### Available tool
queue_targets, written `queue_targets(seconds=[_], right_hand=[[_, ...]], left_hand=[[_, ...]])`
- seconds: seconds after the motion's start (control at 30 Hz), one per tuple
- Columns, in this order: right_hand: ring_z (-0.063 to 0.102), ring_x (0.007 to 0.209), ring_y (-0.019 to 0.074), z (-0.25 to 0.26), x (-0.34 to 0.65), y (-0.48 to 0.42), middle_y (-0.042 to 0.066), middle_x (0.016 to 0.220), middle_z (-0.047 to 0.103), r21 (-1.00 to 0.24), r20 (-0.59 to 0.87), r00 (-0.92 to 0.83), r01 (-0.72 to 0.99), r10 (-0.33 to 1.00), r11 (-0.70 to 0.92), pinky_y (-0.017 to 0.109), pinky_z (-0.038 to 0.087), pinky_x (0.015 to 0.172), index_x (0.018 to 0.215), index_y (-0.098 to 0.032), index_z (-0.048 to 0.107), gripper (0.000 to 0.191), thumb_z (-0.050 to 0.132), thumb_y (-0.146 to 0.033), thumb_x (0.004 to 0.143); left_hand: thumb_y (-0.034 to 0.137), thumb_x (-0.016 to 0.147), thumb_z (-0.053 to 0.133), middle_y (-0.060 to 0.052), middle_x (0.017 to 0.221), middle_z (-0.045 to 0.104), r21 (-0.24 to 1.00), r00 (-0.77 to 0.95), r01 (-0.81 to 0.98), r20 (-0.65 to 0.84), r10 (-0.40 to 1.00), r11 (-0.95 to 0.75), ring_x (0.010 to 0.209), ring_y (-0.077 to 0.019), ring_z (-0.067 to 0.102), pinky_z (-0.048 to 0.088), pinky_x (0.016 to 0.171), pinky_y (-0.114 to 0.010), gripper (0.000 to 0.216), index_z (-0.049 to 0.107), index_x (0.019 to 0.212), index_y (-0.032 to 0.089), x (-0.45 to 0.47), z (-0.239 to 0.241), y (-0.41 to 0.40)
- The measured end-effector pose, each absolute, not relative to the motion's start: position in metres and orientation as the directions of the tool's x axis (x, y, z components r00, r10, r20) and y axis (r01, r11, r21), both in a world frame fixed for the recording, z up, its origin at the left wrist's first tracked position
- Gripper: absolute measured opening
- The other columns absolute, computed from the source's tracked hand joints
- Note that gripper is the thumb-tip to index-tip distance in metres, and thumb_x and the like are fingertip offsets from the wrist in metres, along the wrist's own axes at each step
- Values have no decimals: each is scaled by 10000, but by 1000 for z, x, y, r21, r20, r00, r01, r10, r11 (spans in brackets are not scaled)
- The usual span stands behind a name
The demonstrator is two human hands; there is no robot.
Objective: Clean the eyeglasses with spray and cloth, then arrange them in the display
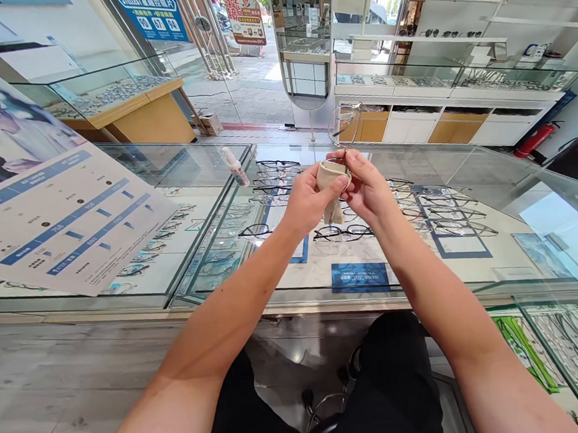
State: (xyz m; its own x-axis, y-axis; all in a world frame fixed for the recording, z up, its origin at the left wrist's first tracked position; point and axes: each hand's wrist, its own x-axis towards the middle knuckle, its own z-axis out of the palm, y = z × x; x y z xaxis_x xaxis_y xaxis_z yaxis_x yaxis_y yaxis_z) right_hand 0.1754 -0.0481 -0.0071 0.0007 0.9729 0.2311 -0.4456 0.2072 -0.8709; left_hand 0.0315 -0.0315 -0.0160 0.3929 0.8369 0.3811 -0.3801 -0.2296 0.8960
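Note:
Over the glass counter, both hands meet around a pair of thin-framed eyeglasses [360, 125], one lens standing up above the fingers. A beige cleaning cloth [333, 212] is wrapped over the lower part of the glasses and hangs below. My left hand [307, 198] is closed on this cloth, its thumb pressing from the front. With bent fingers my right hand [371, 187] pinches the glasses' frame at the edge of the cloth. The exact grip points are partly hidden by the fingers.
A small white spray bottle [236, 167] stands on the counter to the left. Several eyeglasses [343, 233] lie in the display case beneath the hands. A large printed chart [68, 214] rises at the left. The counter's front edge [296, 307] runs below my forearms.

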Motion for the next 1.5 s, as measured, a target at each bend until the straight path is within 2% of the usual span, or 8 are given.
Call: queue_targets(seconds=[0.17, 0.37, 0.57, 0.73, 0.83, 1.03, 1.27, 1.5], right_hand=[[637, 788, 142, -8, 165, -49, 10, 1180, 805, -871, 274, 5, -423, 962, 251, 282, 506, 582, 922, -281, 698, 460, 916, -663, 786], [661, 881, 161, -4, 160, -54, -1, 1125, 810, -866, 310, 28, -404, 950, 294, 280, 489, 621, 868, -289, 690, 432, 936, -628, 760], [668, 868, 158, -1, 166, -55, 7, 1086, 833, -873, 308, 70, -375, 949, 311, 274, 504, 632, 809, -278, 678, 423, 946, -601, 757], [732, 960, 205, 1, 170, -53, 13, 1038, 826, -862, 302, 98, -397, 948, 315, 325, 611, 751, 801, -278, 686, 444, 968, -614, 730], [743, 969, 211, 1, 172, -54, 9, 976, 804, -853, 315, 92, -410, 945, 324, 355, 642, 832, 806, -279, 700, 443, 975, -619, 739], [751, 1024, 230, -3, 176, -49, 30, 1016, 787, -862, 299, 112, -395, 948, 319, 384, 652, 879, 865, -276, 720, 446, 947, -649, 771], [747, 1096, 244, -9, 174, -43, 39, 1070, 793, -841, 291, 123, -439, 949, 315, 387, 664, 896, 904, -273, 714, 427, 904, -645, 817], [734, 1160, 251, -9, 158, -48, 44, 1095, 781, -826, 312, 96, -464, 945, 320, 418, 654, 968, 914, -289, 707, 429, 914, -645, 797]], left_hand=[[666, 772, 974, -1, 773, 747, 889, 277, -354, 397, 875, -291, 644, -129, 652, 536, 640, -279, 556, 746, 972, 200, 32, -15, -33], [716, 780, 945, 1, 786, 732, 883, 190, -356, 389, 901, -306, 705, -154, 677, 524, 639, -285, 557, 776, 964, 218, 32, -14, -32], [685, 853, 910, -11, 778, 748, 872, 297, -410, 404, 865, -266, 756, -156, 705, 542, 711, -281, 506, 788, 920, 199, 32, -15, -32], [718, 828, 911, -28, 823, 757, 912, 479, -392, 313, 820, -119, 802, -179, 704, 554, 742, -301, 537, 806, 900, 196, 23, -9, -26], [673, 803, 952, -35, 845, 747, 931, 591, -360, 272, 759, -54, 786, -178, 688, 550, 741, -312, 517, 801, 895, 187, 16, -6, -23], [492, 713, 1056, -40, 923, 758, 930, 630, -360, 300, 717, -73, 830, -172, 688, 550, 777, -289, 477, 808, 979, 182, 13, -7, -20], [406, 644, 1089, -37, 984, 801, 908, 516, -390, 354, 780, -154, 881, -179, 722, 574, 838, -299, 547, 819, 1066, 186, 24, -16, -24], [519, 675, 1066, -12, 923, 797, 891, 381, -410, 362, 851, -195, 862, -171, 739, 575, 821, -303, 531, 819, 1030, 211, 28, -16, -28]])
